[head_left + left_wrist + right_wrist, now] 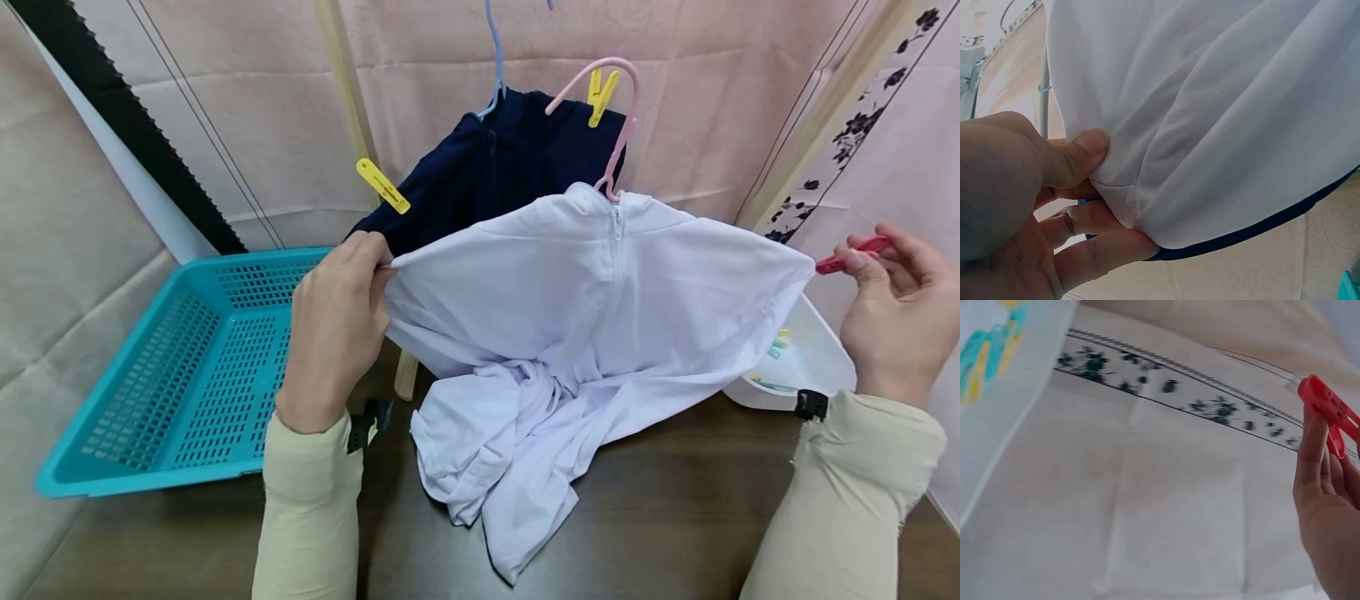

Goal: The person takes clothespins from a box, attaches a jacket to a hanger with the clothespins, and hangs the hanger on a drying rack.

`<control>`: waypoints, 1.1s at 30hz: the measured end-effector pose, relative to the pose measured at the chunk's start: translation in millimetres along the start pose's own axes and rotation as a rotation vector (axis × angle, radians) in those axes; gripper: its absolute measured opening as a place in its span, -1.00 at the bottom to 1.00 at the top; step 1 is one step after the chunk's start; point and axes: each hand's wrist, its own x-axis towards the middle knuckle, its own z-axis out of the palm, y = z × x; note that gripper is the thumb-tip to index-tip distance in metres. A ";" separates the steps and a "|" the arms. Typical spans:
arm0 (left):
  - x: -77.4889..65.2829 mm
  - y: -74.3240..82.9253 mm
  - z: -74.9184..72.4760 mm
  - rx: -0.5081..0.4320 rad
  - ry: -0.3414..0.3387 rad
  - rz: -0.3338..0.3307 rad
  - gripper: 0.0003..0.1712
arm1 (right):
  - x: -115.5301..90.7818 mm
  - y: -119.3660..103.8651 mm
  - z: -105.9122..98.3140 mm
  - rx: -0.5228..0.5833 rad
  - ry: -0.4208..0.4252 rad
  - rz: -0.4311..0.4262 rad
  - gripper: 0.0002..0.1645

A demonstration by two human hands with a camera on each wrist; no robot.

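Observation:
A white zip-neck garment (517,283) hangs on a pink hanger (633,125), its lower part bunched on the table. At its left shoulder, my left hand (333,325) pinches the cloth; the left wrist view shows thumb and fingers on the white fabric (1204,125). My right hand (903,308) holds a red clothespin (1329,406) between thumb and fingers. In the head view the clothespin's tip meets the garment's right shoulder corner; I cannot tell whether it bites the cloth. Behind hangs a navy garment (457,183) with yellow clothespins (384,187) at its shoulders.
A teal basket (142,408) stands at the left. Partly behind the white garment at the right is a white container (821,350) with several coloured clothespins. A blue hanger (498,58) holds the navy garment. Pale cloth walls surround the brown table (660,517).

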 end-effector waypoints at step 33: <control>0.7 1.2 0.6 -0.016 -0.011 0.020 -0.92 | -67.3 -61.6 60.1 -0.004 -0.308 -0.530 -0.64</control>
